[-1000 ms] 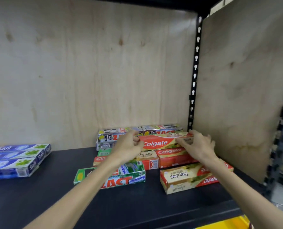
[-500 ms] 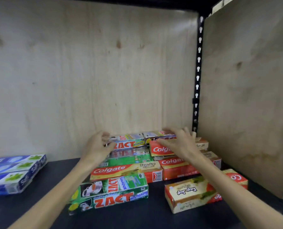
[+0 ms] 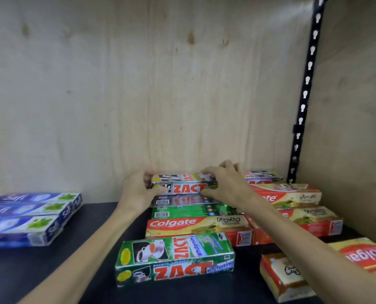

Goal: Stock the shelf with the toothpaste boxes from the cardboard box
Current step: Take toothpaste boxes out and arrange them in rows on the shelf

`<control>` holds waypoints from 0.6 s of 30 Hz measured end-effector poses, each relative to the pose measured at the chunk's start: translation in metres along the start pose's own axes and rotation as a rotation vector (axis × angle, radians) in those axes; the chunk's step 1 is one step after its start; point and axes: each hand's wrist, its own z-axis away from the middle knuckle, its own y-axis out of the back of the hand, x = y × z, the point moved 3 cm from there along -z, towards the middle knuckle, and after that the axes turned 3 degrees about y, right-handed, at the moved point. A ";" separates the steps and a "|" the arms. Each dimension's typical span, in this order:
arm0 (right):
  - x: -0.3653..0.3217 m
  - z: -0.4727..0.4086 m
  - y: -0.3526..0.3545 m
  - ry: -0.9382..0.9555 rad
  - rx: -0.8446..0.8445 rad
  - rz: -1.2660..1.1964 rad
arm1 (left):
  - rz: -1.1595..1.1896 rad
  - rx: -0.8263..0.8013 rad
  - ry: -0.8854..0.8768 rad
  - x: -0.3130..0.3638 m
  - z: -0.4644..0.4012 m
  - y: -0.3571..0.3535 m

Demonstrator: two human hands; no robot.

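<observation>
both our hands have shifted left off the red box; left hand (image 3: 136,189) and right hand (image 3: 228,185) now pinch the silver zact toothpaste carton (image 3: 182,185) by its ends, long axis left-right, atop the rear stack on the black shelf (image 3: 95,270).

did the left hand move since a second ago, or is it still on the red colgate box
Yes. The left hand has shifted back toward the plywood back wall, off the Colgate box, and now grips the silver ZACT box with the right hand.

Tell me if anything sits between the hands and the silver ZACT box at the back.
Nothing visible does. The left hand and right hand each grip an end of the silver ZACT box.
</observation>
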 end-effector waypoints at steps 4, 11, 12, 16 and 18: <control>-0.007 0.005 0.006 0.082 0.068 0.052 | 0.014 -0.072 0.044 0.004 0.010 0.017; -0.038 0.044 0.040 0.163 0.034 0.032 | -0.020 -0.074 0.064 0.014 0.076 0.066; -0.040 0.052 0.042 0.149 -0.014 0.015 | -0.010 -0.080 0.062 0.014 0.088 0.071; -0.049 0.094 0.057 0.132 -0.077 -0.139 | -0.018 -0.084 0.022 0.023 0.133 0.091; -0.055 0.119 0.068 0.148 -0.052 -0.167 | -0.030 -0.083 -0.009 0.027 0.156 0.101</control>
